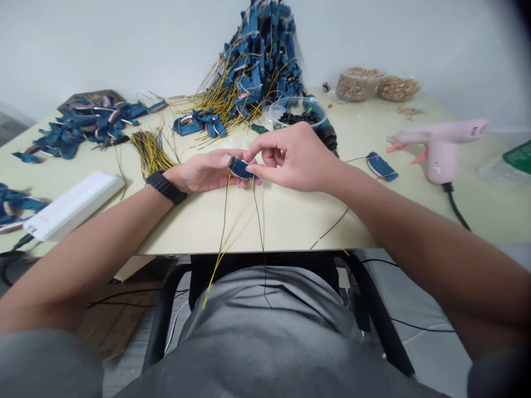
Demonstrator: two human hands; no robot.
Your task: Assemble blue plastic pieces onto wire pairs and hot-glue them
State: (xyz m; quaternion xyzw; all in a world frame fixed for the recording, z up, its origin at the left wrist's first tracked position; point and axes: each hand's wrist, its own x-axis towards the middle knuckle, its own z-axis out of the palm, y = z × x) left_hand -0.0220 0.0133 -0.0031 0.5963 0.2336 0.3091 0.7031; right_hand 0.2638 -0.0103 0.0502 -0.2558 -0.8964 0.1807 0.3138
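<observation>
A small curved blue piece with a pale edge (240, 168) is between my two hands, above the table near its front edge. My left hand (207, 170) grips its left end between thumb and fingers. On its right end, the thumb and forefinger of my right hand (296, 157) are closed. Thin yellow and black cords (224, 226) hang from the piece over the table edge towards my lap. A similar blue piece with cords (381, 167) lies on the table beyond my right forearm.
A large heap of blue pieces (265, 61) stands at the back, with more at the left (78, 130). A bundle of yellow and black cords (151, 152) lies by my left wrist, near a white box (74, 204). At right are a pink glue gun (442, 143) and filled bags (359, 85).
</observation>
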